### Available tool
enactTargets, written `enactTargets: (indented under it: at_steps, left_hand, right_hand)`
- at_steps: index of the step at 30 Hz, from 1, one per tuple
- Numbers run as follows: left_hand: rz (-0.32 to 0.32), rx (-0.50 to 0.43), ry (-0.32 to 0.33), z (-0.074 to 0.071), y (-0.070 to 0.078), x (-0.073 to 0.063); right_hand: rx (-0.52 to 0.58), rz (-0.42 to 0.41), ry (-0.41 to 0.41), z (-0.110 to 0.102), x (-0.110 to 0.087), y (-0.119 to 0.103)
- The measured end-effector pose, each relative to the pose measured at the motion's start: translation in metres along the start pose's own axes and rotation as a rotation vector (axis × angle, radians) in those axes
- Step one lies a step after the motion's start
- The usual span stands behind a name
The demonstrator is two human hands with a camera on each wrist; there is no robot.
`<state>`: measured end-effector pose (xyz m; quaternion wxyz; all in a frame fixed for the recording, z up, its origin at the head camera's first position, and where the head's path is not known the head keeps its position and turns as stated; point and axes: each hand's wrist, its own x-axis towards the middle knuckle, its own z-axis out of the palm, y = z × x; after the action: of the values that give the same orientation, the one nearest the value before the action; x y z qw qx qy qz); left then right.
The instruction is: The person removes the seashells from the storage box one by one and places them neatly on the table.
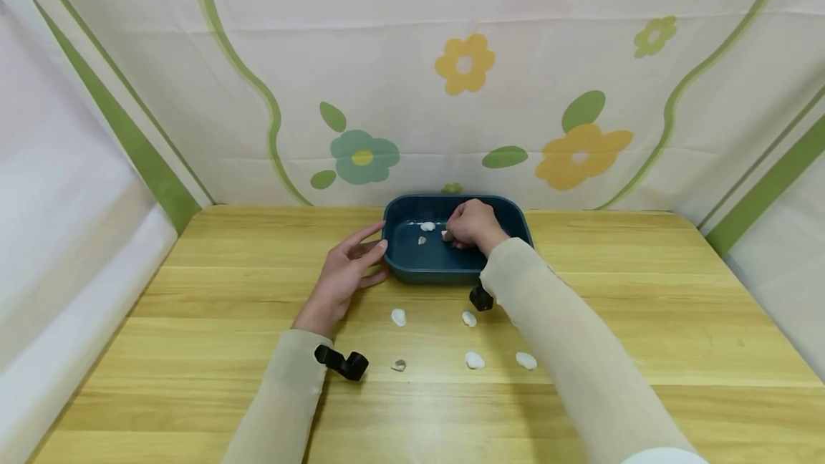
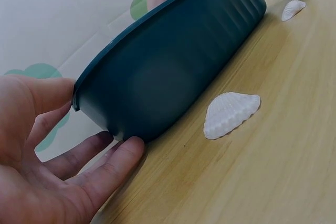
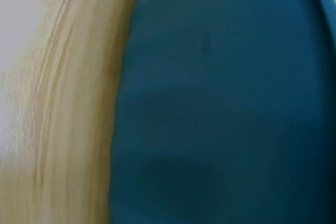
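The left hand (image 1: 341,272) is loosely spread, thumb and fingers touching the left end of the dark blue plastic basin (image 1: 438,277). Inside the basin, the right hand (image 1: 475,224) has its fingers curled, pinching a small pale seashell (image 1: 445,235); two loose shells (image 1: 427,226) lie left of it. Five more shells (image 1: 474,360) rest on the wooden surface (image 1: 225,292) in front of the basin.
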<state>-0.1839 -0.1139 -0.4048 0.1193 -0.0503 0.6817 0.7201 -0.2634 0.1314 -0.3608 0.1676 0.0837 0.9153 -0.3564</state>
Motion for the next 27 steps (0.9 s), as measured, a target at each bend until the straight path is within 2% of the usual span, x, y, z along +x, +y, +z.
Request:
enactTargets:
  at_steps: [8, 17, 27]
  left_hand:
    - [-0.003, 0.001, 0.003, 0.0, -0.001, -0.001]
    - [-0.015, -0.004, 0.006, -0.001, 0.0, -0.001]
    - [0.007, 0.006, -0.011, 0.0, 0.0, -0.001]
  right_hand:
    - [-0.031, -0.072, -0.039, -0.008, -0.012, 0.001]
    - [0.085, -0.15, -0.083, -0.011, -0.026, 0.006]
    - [0.169, -0.237, -0.124, -0.023, -0.059, 0.008]
